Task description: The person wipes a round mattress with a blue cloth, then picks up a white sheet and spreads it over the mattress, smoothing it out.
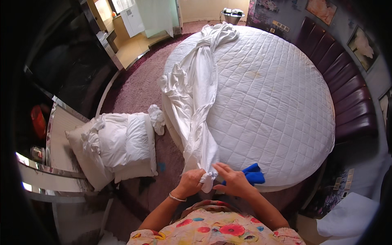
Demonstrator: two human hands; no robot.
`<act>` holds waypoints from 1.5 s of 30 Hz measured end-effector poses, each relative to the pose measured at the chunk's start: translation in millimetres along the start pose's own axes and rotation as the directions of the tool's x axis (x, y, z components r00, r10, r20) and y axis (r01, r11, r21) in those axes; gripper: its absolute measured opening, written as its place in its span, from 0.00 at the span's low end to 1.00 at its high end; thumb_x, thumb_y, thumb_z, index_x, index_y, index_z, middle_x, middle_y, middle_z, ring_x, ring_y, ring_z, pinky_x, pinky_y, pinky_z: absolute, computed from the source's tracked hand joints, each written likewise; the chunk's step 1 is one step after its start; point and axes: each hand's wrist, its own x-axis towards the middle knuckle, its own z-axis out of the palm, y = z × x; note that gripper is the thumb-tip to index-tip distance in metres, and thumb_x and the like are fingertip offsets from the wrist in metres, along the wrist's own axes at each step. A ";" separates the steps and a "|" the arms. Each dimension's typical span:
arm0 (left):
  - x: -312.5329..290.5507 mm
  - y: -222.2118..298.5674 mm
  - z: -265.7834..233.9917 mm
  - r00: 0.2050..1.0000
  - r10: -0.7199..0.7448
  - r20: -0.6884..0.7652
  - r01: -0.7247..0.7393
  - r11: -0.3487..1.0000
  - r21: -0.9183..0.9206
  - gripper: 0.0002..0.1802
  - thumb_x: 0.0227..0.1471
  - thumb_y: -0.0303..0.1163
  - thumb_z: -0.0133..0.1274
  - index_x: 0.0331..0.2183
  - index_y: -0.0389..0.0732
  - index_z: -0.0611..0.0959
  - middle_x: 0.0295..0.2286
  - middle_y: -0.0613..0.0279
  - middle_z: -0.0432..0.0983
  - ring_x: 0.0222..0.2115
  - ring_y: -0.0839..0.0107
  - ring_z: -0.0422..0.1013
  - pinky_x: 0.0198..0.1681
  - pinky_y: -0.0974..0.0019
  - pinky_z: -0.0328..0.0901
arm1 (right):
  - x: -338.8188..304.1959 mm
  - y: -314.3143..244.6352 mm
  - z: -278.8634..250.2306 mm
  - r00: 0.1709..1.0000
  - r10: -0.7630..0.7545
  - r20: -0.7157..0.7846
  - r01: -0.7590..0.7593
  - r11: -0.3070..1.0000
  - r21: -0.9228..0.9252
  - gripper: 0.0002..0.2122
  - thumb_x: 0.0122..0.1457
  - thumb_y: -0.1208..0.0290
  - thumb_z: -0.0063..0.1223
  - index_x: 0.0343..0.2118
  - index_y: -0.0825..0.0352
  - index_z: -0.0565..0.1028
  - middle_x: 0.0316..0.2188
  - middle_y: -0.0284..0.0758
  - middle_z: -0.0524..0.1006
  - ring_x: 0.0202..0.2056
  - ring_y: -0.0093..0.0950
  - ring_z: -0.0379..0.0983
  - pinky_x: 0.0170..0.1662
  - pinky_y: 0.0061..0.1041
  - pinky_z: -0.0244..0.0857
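Observation:
A long white bed sheet [200,90] lies bunched along the left side of a round bed, with its near end gathered at the bed's edge in front of me. My left hand [190,183] is closed around that near end, a bracelet on its wrist. Just right of the gathered end is my right hand [234,180], its fingers stretched out and thumb apart; whether the fingertips touch the sheet I cannot tell. Beyond my right hand a blue cloth [254,174] rests on the bed's near edge. Under the sheet is a white quilted mattress cover [269,102] with faint yellowish stains.
White pillows and folded bedding [122,143] are piled at the left. A purple carpet [134,90] surrounds the bed. Along the right curves a dark padded headboard [347,81]. A small round side table [233,16] stands at the far end; white fabric [347,216] lies at the lower right.

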 end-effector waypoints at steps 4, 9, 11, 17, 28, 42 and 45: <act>-14.2 43.9 11.9 1.000 -0.017 0.017 0.018 0.998 -0.059 0.08 0.47 0.30 0.53 0.31 0.38 0.75 0.26 0.48 0.74 0.30 0.48 0.72 0.33 0.55 0.66 | -21.2 9.6 22.9 0.992 -0.074 0.104 0.069 0.996 0.051 0.08 0.48 0.66 0.57 0.25 0.65 0.72 0.23 0.40 0.76 0.28 0.41 0.74 0.31 0.39 0.67; -34.8 20.0 10.2 0.969 -0.135 0.206 0.221 0.845 -0.487 0.24 0.47 0.25 0.54 0.49 0.40 0.71 0.42 0.55 0.71 0.44 0.63 0.68 0.48 0.65 0.62 | -50.7 11.6 27.7 0.989 -0.112 0.093 0.108 0.993 0.041 0.06 0.48 0.70 0.55 0.23 0.65 0.71 0.21 0.39 0.74 0.26 0.39 0.74 0.28 0.38 0.67; -27.3 -7.6 12.4 0.956 -0.173 0.237 0.285 0.740 -0.609 0.31 0.48 0.24 0.53 0.55 0.40 0.66 0.49 0.57 0.68 0.50 0.67 0.64 0.53 0.65 0.58 | -54.9 14.9 18.9 0.994 -0.092 0.054 0.093 0.995 -0.023 0.06 0.46 0.71 0.56 0.23 0.65 0.71 0.20 0.39 0.74 0.26 0.39 0.74 0.28 0.38 0.67; 7.5 -150.7 103.2 0.814 -0.540 -0.216 0.375 0.771 -0.515 0.34 0.51 0.38 0.56 0.56 0.36 0.65 0.51 0.56 0.66 0.48 0.71 0.63 0.51 0.68 0.59 | -54.2 -6.8 24.5 0.988 -0.153 -0.012 0.153 0.988 -0.007 0.06 0.45 0.72 0.55 0.22 0.65 0.69 0.20 0.39 0.73 0.26 0.40 0.74 0.28 0.39 0.67; 6.9 -36.6 50.6 0.865 -0.474 -0.162 0.366 0.819 -0.442 0.15 0.51 0.37 0.54 0.35 0.33 0.77 0.25 0.48 0.77 0.27 0.67 0.75 0.31 0.63 0.67 | -91.6 21.7 62.4 0.989 0.137 0.062 -0.127 0.983 -0.135 0.14 0.50 0.65 0.57 0.40 0.61 0.75 0.32 0.41 0.76 0.31 0.41 0.75 0.32 0.39 0.70; -39.1 56.8 16.1 0.923 -0.364 -0.122 0.290 0.870 -0.399 0.17 0.47 0.31 0.54 0.42 0.38 0.77 0.25 0.46 0.77 0.28 0.55 0.76 0.32 0.60 0.69 | 17.7 10.2 30.0 0.983 -0.150 -0.106 0.127 0.972 -0.196 0.03 0.43 0.76 0.56 0.24 0.63 0.75 0.27 0.33 0.77 0.30 0.39 0.75 0.29 0.33 0.69; -64.7 37.6 31.1 0.929 -0.299 -0.218 0.249 0.941 -0.229 0.12 0.48 0.30 0.54 0.37 0.38 0.80 0.22 0.51 0.77 0.24 0.59 0.76 0.28 0.61 0.68 | 9.6 5.5 7.3 0.946 -0.115 -0.303 0.079 0.988 -0.130 0.04 0.43 0.77 0.55 0.25 0.64 0.76 0.26 0.36 0.76 0.28 0.40 0.75 0.30 0.33 0.70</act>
